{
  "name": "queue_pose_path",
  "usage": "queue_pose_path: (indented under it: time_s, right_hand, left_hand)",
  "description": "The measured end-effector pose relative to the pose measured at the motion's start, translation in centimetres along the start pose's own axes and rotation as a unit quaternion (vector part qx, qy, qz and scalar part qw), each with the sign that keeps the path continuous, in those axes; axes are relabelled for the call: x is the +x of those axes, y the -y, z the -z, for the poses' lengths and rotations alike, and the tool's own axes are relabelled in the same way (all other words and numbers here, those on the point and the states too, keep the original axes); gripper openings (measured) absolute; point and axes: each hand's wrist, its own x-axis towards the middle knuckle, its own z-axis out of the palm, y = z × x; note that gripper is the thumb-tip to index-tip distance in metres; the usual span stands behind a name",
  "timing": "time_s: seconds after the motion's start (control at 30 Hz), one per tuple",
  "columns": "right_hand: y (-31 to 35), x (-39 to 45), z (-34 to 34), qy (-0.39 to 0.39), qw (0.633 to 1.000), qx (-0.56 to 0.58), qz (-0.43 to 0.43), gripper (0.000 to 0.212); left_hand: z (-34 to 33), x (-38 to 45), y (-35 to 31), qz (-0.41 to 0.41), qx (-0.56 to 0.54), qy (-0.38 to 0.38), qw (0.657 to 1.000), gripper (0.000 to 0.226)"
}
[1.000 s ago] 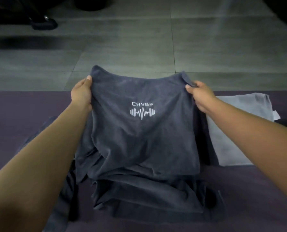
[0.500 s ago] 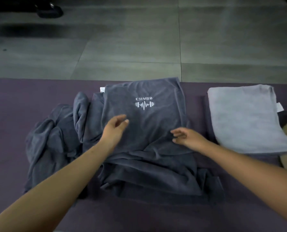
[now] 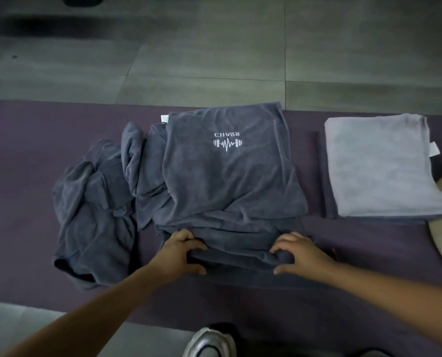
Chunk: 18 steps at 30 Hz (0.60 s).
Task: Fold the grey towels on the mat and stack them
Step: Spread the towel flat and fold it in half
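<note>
Both my left hand [image 3: 180, 251] and right hand [image 3: 298, 253] pinch the dark grey logo towel's [image 3: 227, 181] near hem, its length running toward the purple mat's [image 3: 21, 150] far edge.

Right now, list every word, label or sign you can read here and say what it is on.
"CHARS", as best it reads: white print on the dark grey towel, upside down from this view, last letters unclear.
A white dumbbell with a pulse line through it, no words: just under that text.
White tag at that towel's far left corner: nothing readable.
White tag on the light grey folded towel: nothing readable.
</note>
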Motion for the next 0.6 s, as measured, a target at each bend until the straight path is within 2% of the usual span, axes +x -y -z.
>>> queue_pose_path:
  time_s: [0.07,0.13,0.23,0.33,0.4,0.47,0.53,0.6]
  right_hand:
    - [-0.2,0.5,-0.3,-0.042,0.999,0.027,-0.003,0.043]
    - [-0.1,1.0,-0.1,-0.07,0.996,0.053,-0.013,0.02]
    - [0.4,1.1,1.1,-0.079,0.992,0.093,-0.04,0.01]
    - [0.6,1.1,2.1,-0.089,0.989,0.112,-0.044,0.013]
    - [0.8,1.5,3.0,-0.057,0.99,0.117,-0.046,0.016]
    - [1.2,1.8,4.3,0.024,0.991,0.122,-0.049,0.02]
    - [1.3,2.2,5.7,0.108,0.981,0.154,-0.054,0.023]
    - [1.2,2.6,7.0,0.151,0.962,0.217,-0.069,0.021]
  left_hand:
    - [0.2,0.3,0.4,-0.004,-0.02,-0.022,1.0,0.036]
    - [0.4,0.5,0.6,-0.005,-0.035,-0.039,0.999,0.026]
    - [0.9,1.0,0.7,-0.014,-0.065,-0.057,0.996,0.026]
    - [2.6,1.2,0.1,0.008,-0.08,-0.03,0.996,0.022]
    - [4.4,1.2,-0.6,0.04,-0.1,0.041,0.993,0.014]
    - [6.2,1.1,-1.1,0.063,-0.093,0.12,0.986,0.011]
    - [7.7,1.3,-1.3,0.072,-0.087,0.176,0.978,0.009]
    - [8.9,1.7,-1.6,0.081,-0.101,0.215,0.968,0.012]
